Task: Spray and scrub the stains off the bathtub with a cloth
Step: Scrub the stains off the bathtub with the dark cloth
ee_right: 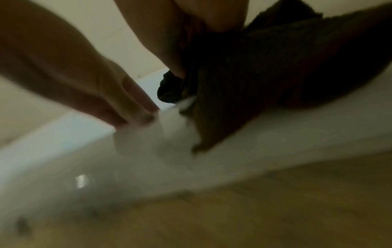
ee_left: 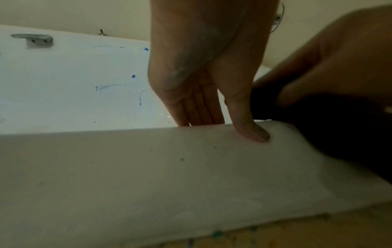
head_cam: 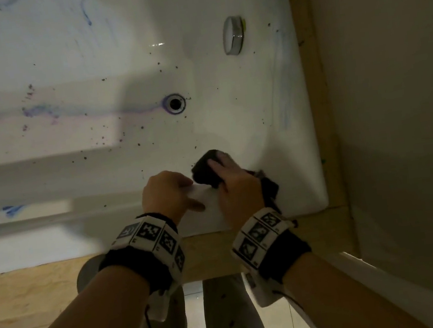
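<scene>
A white bathtub carries a blue-purple streak (head_cam: 37,111) along its floor, dark specks (head_cam: 101,137) round the drain and a pale blue smear (head_cam: 283,94) on its right end wall. My right hand (head_cam: 236,186) grips a dark cloth (head_cam: 204,171) and holds it against the inner wall just below the near rim (head_cam: 213,213). The cloth's tail lies over that rim (ee_right: 275,134). Just to the left, my left hand (head_cam: 169,192) holds the rim, its fingers (ee_left: 199,107) down over the inner edge and its thumb (ee_left: 248,129) on top.
The drain (head_cam: 174,103) lies mid-floor and a chrome overflow knob (head_cam: 232,35) sits on the right end wall. A grab handle (ee_left: 31,39) is on the far side. Wooden boarding (head_cam: 34,292) surrounds the tub. A plain wall (head_cam: 392,85) stands right. My legs (head_cam: 229,313) are below.
</scene>
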Available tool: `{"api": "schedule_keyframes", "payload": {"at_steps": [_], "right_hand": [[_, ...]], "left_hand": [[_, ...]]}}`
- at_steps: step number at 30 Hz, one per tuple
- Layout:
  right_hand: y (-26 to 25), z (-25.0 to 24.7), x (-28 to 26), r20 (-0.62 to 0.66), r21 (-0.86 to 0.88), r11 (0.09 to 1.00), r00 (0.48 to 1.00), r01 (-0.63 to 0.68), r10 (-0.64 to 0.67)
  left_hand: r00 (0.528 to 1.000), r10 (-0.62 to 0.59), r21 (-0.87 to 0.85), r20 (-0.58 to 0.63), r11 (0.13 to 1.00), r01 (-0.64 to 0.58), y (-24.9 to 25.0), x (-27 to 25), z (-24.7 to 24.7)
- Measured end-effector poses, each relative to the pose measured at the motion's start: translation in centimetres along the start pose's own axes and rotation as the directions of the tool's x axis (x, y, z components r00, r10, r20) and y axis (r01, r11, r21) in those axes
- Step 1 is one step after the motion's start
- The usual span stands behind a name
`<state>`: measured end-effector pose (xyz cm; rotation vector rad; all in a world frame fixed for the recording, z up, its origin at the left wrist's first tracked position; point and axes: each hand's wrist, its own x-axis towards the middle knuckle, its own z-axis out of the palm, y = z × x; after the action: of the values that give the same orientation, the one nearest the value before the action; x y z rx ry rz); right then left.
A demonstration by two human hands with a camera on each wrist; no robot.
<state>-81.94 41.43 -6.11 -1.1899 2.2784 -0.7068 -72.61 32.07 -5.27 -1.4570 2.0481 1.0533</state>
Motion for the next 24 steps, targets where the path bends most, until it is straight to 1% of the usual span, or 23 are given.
{"api": "schedule_keyframes", "payload": {"at_steps": [1,2,3,5,6,7,8,9,10,11,12,14,15,16,17,18,19,20,21,22,23,24], "right_hand": [[-0.7,-0.4,0.5,-0.009,0.095,0.994,0.998,-0.059,0.06],[-1.0,-1.2,1.2,-0.036,0.159,0.976,0.987,-0.147,0.154],[-1.0,-2.4,1.9,-0.08,0.178,0.958,0.967,-0.224,0.24],[0.0,-5.4,3.5,-0.202,0.159,0.941,0.923,-0.299,0.327],[0.8,-6.9,4.0,-0.254,0.12,0.941,0.907,-0.316,0.336],[1.8,-8.0,4.3,-0.276,0.076,0.939,0.898,-0.336,0.344],[2.9,-8.5,4.2,-0.267,0.031,0.93,0.893,-0.367,0.362],[3.7,-8.4,3.7,-0.231,-0.014,0.914,0.89,-0.406,0.393],[4.2,-7.7,3.1,-0.184,-0.057,0.897,0.888,-0.438,0.422],[4.2,-6.5,2.1,-0.156,-0.103,0.891,0.892,-0.441,0.423],[4.0,-4.9,1.1,-0.151,-0.167,0.905,0.918,-0.39,0.367],[2.8,-1.7,-0.8,-0.092,-0.259,0.951,0.984,-0.169,0.149],[2.1,-0.3,-1.2,-0.042,-0.286,0.956,0.997,-0.067,0.057],[0.9,0.5,-1.2,0.035,-0.296,0.955,0.999,0.008,0.003],[0.0,1.0,-1.0,0.107,-0.264,0.963,0.994,0.049,-0.021],[-1.1,1.0,-0.4,0.152,-0.214,0.975,0.988,0.051,-0.018],[-1.4,0.8,0.6,0.203,-0.151,0.989,0.979,0.004,0.027],[-1.4,0.2,1.7,0.227,-0.07,0.993,0.967,-0.099,0.113],[-1.0,-0.7,2.9,0.209,0.014,0.979,0.958,-0.205,0.198],[-0.8,-2.1,4.1,0.144,0.084,0.96,0.956,-0.269,0.255],[-0.5,-3.8,5.2,0.022,0.15,0.943,0.955,-0.297,0.297],[-0.1,-5.5,6.3,-0.099,0.189,0.936,0.942,-0.298,0.321]], "left_hand": [[1.0,0.007,0.007,0.0,1.0,-0.007,-0.1,0.0,0.1],[1.0,0.013,0.004,0.002,1.0,-0.013,-0.1,0.0,0.1],[1.0,0.016,-0.007,0.005,1.0,-0.016,-0.2,0.0,0.1],[1.0,0.019,-0.029,0.015,0.999,-0.019,-0.3,0.0,0.0],[1.0,0.021,-0.028,0.022,0.999,-0.021,-0.3,0.0,-0.1],[0.999,0.023,-0.022,0.028,1.0,-0.023,-0.4,0.0,-0.1],[0.999,0.025,-0.021,0.031,0.999,-0.024,-0.4,0.1,-0.1],[0.999,0.026,-0.026,0.033,0.999,-0.025,-0.4,0.2,-0.1],[0.999,0.028,-0.034,0.033,0.999,-0.026,-0.5,0.3,-0.1],[0.999,0.031,-0.036,0.032,0.999,-0.029,-0.5,0.3,-0.1],[0.999,0.034,-0.031,0.029,0.999,-0.034,-0.6,0.3,-0.1],[0.999,0.035,-0.019,0.02,0.999,-0.034,-0.6,0.3,-0.1],[0.999,0.034,-0.015,0.015,0.999,-0.034,-0.6,0.4,-0.1],[0.999,0.035,-0.006,0.015,0.999,-0.035,-0.6,0.4,-0.1],[0.999,0.037,0.009,0.017,0.999,-0.037,-0.5,0.4,0.0],[0.999,0.04,0.028,0.02,0.999,-0.041,-0.5,0.4,0.0],[0.999,0.045,0.045,0.019,0.998,-0.046,-0.5,0.4,0.0],[0.999,0.048,0.052,0.019,0.997,-0.049,-0.5,0.4,0.0],[0.999,0.049,0.047,0.02,0.998,-0.05,-0.6,0.4,0.1],[0.999,0.049,0.029,0.019,0.998,-0.05,-0.7,0.4,0.2],[0.999,0.049,0.008,0.018,0.999,-0.049,-0.8,0.5,0.2],[0.999,0.045,-0.01,0.02,0.999,-0.045,-0.8,0.5,0.1]]}}
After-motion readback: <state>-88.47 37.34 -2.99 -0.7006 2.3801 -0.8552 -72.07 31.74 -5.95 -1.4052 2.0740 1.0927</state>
